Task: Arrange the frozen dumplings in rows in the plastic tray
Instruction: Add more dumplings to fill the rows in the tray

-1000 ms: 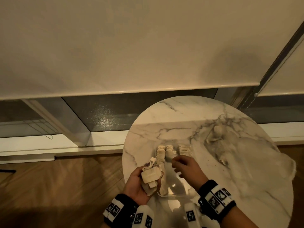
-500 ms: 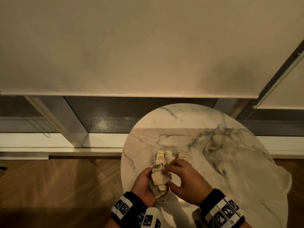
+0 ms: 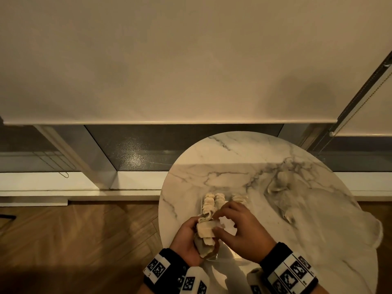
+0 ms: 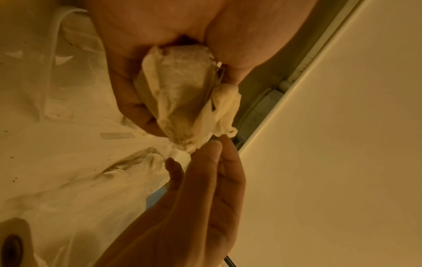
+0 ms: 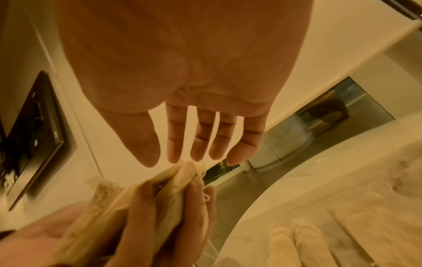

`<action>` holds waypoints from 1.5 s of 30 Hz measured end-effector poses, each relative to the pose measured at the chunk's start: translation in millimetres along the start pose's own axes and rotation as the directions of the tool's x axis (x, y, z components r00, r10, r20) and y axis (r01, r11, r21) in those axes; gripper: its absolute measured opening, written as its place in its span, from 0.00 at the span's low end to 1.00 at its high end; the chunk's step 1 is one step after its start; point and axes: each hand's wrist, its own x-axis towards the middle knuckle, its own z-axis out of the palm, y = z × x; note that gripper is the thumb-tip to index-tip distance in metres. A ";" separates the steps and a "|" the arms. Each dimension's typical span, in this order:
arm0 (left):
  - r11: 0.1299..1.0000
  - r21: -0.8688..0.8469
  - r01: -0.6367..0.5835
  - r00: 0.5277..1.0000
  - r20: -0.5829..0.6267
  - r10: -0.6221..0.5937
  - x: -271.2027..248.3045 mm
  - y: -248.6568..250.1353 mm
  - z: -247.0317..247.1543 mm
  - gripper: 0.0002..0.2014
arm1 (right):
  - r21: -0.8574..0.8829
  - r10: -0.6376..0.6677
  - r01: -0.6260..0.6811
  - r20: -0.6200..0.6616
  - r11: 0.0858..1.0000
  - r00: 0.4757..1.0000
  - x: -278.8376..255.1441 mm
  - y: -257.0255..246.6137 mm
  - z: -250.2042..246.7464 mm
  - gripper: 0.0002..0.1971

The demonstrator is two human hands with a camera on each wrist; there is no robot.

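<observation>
My left hand [image 3: 187, 238] grips a clump of frozen dumplings [image 3: 204, 232] just above the near end of the clear plastic tray [image 3: 228, 228]. The left wrist view shows the clump [image 4: 180, 94] as pale dough wedged between thumb and fingers. My right hand [image 3: 219, 220] reaches across from the right with fairly straight fingers [image 5: 173, 155]. Its fingertips [image 4: 214, 151] touch the clump's top edge, while the thumb stands slightly apart. Short rows of dumplings [image 3: 214, 201] fill the tray's far end.
The tray sits on a round marble table [image 3: 233, 162], whose left edge is close to my left hand. A crumpled clear bag [image 3: 318, 209] with loose dumplings [image 3: 282, 179] lies to the right. Wooden floor and a window sill lie beyond the edge.
My right hand has come back from the tray's dumpling rows to the clump in my left hand. The left hand has kept its hold and shifted slightly toward the tray.
</observation>
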 end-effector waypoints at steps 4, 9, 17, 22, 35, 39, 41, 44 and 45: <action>1.000 0.013 -0.001 1.000 0.002 0.001 -0.2 1.1 1.6 0.15 | -0.079 0.112 -0.113 -0.015 0.990 0.994 0.7 7.7 6.0 0.19; 0.999 0.051 0.001 1.000 -0.006 -0.001 2.1 5.0 -0.4 0.14 | 0.012 0.064 -0.063 -0.063 0.998 0.996 0.4 6.2 6.7 0.08; 0.998 0.060 -0.015 0.998 -0.059 0.019 1.5 8.9 -0.6 0.14 | 0.428 0.181 -0.121 -0.101 0.895 0.978 1.8 -10.3 -4.0 0.04; 0.995 0.080 -0.054 0.997 -0.054 0.058 2.9 13.4 -8.1 0.08 | 0.661 0.286 -0.174 -0.064 0.730 0.956 5.8 -14.1 -9.9 0.03; 0.992 -0.075 -0.103 0.970 -0.229 0.084 -9.2 25.9 -22.3 0.11 | 0.451 0.532 -0.433 -0.115 0.781 0.839 19.9 57.3 19.4 0.04; 0.993 -0.018 -0.118 0.953 -0.281 0.109 -4.4 29.1 -35.3 0.13 | 0.019 0.531 -0.539 0.153 0.842 0.834 35.1 99.1 52.7 0.05; 0.993 -0.002 -0.119 0.952 -0.285 0.114 -5.7 28.6 -36.5 0.15 | -0.074 0.550 -0.546 0.192 0.834 0.813 45.8 109.1 62.0 0.06; 0.992 -0.009 -0.125 0.956 -0.269 0.118 -11.1 26.9 -35.0 0.17 | -0.145 0.550 -0.531 0.181 0.835 0.815 57.8 120.3 73.5 0.08; 0.992 -0.015 -0.124 0.958 -0.263 0.115 -12.8 27.1 -34.6 0.17 | -0.138 0.549 -0.532 0.167 0.835 0.819 60.9 122.7 76.2 0.08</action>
